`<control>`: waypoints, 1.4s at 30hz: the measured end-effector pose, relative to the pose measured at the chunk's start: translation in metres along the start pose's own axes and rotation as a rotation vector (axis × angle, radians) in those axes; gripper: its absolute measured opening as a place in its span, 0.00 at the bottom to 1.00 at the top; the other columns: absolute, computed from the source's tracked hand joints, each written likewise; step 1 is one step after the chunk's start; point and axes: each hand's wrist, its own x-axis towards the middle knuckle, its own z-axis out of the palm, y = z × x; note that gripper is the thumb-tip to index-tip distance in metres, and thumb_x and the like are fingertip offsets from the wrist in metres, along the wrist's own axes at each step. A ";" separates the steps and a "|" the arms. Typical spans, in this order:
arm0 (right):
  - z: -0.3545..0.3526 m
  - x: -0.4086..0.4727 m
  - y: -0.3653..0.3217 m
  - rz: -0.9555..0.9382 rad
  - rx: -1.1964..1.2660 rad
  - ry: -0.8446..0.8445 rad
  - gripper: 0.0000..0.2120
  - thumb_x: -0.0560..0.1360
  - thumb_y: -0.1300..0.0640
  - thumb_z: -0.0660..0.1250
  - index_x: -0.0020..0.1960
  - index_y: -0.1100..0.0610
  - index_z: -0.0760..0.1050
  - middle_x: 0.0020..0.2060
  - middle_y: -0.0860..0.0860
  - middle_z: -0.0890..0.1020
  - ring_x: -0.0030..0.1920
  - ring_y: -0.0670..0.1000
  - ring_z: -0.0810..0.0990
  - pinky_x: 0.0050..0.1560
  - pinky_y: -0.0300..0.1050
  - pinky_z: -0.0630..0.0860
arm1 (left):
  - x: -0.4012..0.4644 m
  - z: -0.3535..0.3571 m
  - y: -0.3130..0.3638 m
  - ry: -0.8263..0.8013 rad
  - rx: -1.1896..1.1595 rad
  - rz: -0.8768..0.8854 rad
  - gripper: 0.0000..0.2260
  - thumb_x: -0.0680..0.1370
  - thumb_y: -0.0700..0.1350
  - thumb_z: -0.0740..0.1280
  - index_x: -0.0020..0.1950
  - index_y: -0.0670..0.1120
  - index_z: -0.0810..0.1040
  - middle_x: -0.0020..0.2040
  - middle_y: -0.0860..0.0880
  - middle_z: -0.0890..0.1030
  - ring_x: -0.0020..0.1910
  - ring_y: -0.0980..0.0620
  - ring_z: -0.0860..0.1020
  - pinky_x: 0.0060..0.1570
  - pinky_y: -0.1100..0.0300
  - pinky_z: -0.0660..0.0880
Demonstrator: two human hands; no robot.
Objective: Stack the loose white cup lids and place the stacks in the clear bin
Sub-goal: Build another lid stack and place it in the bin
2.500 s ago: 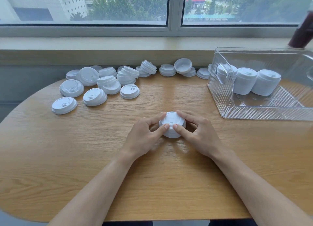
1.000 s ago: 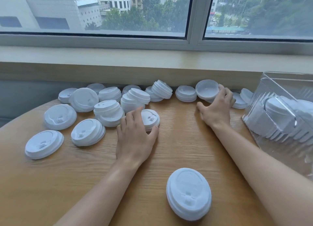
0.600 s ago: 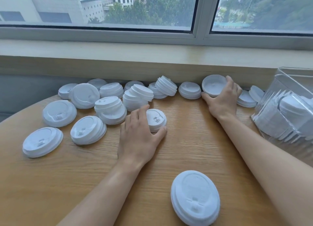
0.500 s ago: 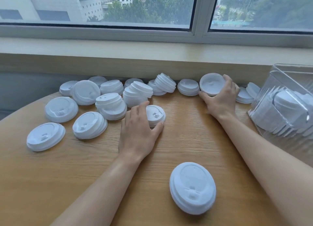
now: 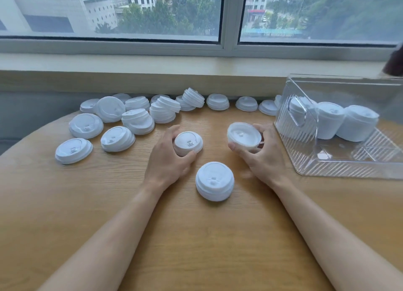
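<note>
Lids [image 5: 139, 116], white and loose, lay scattered across the far left of our wooden bench [image 5: 65, 203], some flat and single, others nested in short leaning piles that ran in a row beneath the window sill [image 5: 152, 64]. At the right stood the clear bin [image 5: 340, 166], its ribbed walls see-through, and inside it we could see three tall stacks of lids [image 5: 331, 120] side by side toward the back, with bare floor in front of them; a clear handle showed on the bin's near left wall. Our left hand [image 5: 168, 160] rested on the bench with its fingers [image 5: 172, 131] and thumb curled round a small stack [image 5: 188, 142] that sat dome-up on the wood, gripping it. Our right hand [image 5: 263, 155] held an upturned lid [image 5: 244, 136] just above the bench, hollow side facing us, the thumb beneath it and the fingers wrapped round its far rim; whether it was one lid or a few nested, we could not tell. Between and nearer than both hands sat another short stack [image 5: 214, 181], dome-up and touched by neither hand. The bench had a light wood grain and a rounded left edge. Behind it ran a pale sill and a wide window [image 5: 109, 9] with a grey frame, through which we saw buildings and green trees. A dark object [image 5: 395, 62] intruded at the far right edge above the bin, too cropped to identify.
</note>
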 end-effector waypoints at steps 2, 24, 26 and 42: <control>-0.006 -0.013 0.000 -0.002 0.012 0.011 0.38 0.68 0.45 0.83 0.72 0.52 0.70 0.64 0.47 0.77 0.66 0.51 0.77 0.69 0.55 0.75 | -0.013 -0.006 0.003 -0.017 -0.125 -0.025 0.35 0.72 0.49 0.80 0.75 0.52 0.70 0.62 0.58 0.80 0.59 0.61 0.79 0.60 0.66 0.73; -0.021 -0.057 -0.001 0.045 0.358 0.006 0.47 0.60 0.38 0.80 0.75 0.39 0.66 0.62 0.41 0.78 0.59 0.41 0.82 0.54 0.35 0.79 | -0.068 -0.021 0.009 -0.296 -0.381 0.124 0.36 0.71 0.46 0.80 0.77 0.54 0.70 0.68 0.55 0.80 0.71 0.54 0.76 0.72 0.50 0.73; -0.023 -0.056 -0.001 0.045 0.376 0.000 0.44 0.59 0.39 0.80 0.73 0.40 0.69 0.63 0.43 0.79 0.60 0.44 0.82 0.57 0.40 0.79 | -0.066 -0.021 0.009 -0.308 -0.366 0.155 0.37 0.71 0.45 0.80 0.77 0.53 0.69 0.69 0.55 0.80 0.72 0.55 0.75 0.73 0.50 0.71; -0.012 -0.074 -0.026 -0.084 0.466 -0.131 0.44 0.62 0.50 0.83 0.74 0.47 0.69 0.63 0.48 0.82 0.63 0.50 0.82 0.64 0.47 0.78 | -0.071 -0.017 0.032 -0.217 -0.278 0.246 0.22 0.78 0.57 0.70 0.72 0.56 0.77 0.68 0.63 0.79 0.71 0.64 0.73 0.71 0.62 0.68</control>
